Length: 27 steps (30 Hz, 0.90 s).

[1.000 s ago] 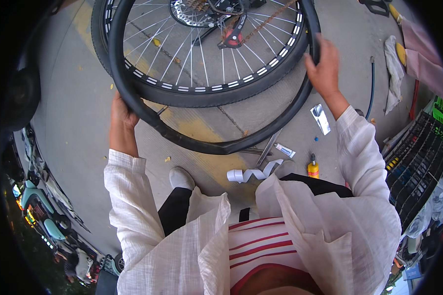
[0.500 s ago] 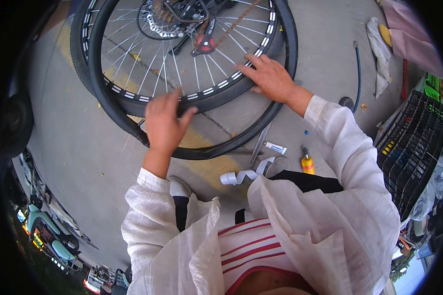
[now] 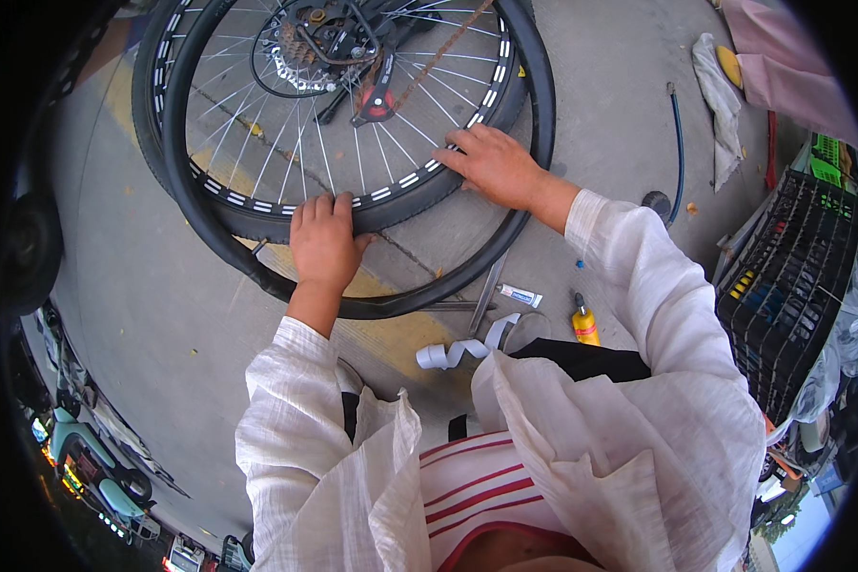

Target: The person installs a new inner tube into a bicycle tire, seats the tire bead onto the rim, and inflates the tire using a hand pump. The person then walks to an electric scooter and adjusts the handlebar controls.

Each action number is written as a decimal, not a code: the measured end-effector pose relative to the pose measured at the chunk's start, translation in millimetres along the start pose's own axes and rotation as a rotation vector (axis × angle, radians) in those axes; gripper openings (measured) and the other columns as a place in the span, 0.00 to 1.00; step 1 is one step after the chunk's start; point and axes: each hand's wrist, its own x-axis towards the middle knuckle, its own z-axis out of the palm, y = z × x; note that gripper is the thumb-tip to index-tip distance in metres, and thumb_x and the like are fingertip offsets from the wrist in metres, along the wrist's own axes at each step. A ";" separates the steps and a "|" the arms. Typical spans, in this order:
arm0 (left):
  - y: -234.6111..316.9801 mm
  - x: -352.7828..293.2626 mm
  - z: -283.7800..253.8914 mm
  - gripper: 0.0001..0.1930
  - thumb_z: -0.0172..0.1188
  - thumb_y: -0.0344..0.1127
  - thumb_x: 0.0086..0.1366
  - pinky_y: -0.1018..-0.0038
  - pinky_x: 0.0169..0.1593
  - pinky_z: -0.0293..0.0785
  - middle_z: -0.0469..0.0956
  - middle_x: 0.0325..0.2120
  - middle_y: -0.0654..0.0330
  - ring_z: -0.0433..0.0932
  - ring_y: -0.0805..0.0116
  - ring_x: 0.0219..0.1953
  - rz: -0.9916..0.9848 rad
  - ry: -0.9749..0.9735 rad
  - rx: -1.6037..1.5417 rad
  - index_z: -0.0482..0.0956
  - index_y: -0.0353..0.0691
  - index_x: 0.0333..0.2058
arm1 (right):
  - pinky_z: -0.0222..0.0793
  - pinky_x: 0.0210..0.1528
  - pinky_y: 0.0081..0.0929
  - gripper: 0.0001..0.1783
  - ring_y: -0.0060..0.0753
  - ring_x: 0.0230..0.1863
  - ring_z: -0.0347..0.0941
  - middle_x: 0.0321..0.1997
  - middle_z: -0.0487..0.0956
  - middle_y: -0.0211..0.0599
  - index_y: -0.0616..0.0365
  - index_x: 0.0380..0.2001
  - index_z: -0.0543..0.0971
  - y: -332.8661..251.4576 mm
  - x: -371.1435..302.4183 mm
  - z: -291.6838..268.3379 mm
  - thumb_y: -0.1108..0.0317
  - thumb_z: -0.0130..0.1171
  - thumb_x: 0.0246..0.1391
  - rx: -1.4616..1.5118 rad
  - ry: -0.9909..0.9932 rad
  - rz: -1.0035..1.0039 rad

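Ahead of me is a bicycle wheel with silver spokes and a black rim [image 3: 234, 197] marked by white dashes. A black tyre [image 3: 405, 204] runs along the rim's near side. My left hand [image 3: 326, 243] curls its fingers over the tyre onto the rim, thumb off to the right. Farther right, my right hand [image 3: 496, 167] is closed over the tyre, its fingertips at the rim. A loose black inner tube [image 3: 542, 105] loops around the wheel and passes under both arms. Its valve stem [image 3: 259, 245] points inward, left of my left hand.
Below the tube lie a metal bar [image 3: 487, 296], a small white-and-blue tube [image 3: 520, 296], a curled white strip [image 3: 433, 357] and a yellow bottle [image 3: 584, 322]. A black crate [image 3: 782, 296] and a blue hose [image 3: 678, 153] are at right. Someone in pink [image 3: 786, 52] is at upper right.
My left hand has come down onto the tyre and closed over it. The right hand has settled on the tyre's edge. The view has shifted slightly.
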 end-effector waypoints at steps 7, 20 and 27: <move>-6.6 -9.3 -1.2 0.35 0.75 0.42 0.42 0.60 0.64 0.60 0.74 0.48 0.55 0.69 0.55 0.56 0.025 0.066 0.049 0.74 0.45 0.51 | 0.63 0.59 0.42 0.37 0.50 0.58 0.65 0.55 0.70 0.45 0.53 0.59 0.68 19.6 -20.3 -8.2 0.62 0.69 0.44 0.055 0.232 0.162; -24.2 -26.4 8.3 0.37 0.71 0.41 0.50 0.58 0.69 0.52 0.66 0.61 0.60 0.60 0.59 0.66 -0.004 0.023 0.248 0.67 0.54 0.60 | 0.68 0.48 0.34 0.27 0.40 0.43 0.73 0.44 0.77 0.50 0.68 0.52 0.70 88.1 -100.7 54.0 0.53 0.54 0.62 0.549 0.497 1.047; -65.0 -25.0 -13.4 0.39 0.71 0.38 0.49 0.55 0.70 0.47 0.59 0.65 0.56 0.54 0.55 0.69 -0.121 0.010 0.377 0.67 0.57 0.61 | 0.69 0.41 0.27 0.26 0.29 0.38 0.71 0.41 0.76 0.40 0.65 0.57 0.68 133.1 -113.2 58.9 0.55 0.52 0.65 0.729 0.609 1.085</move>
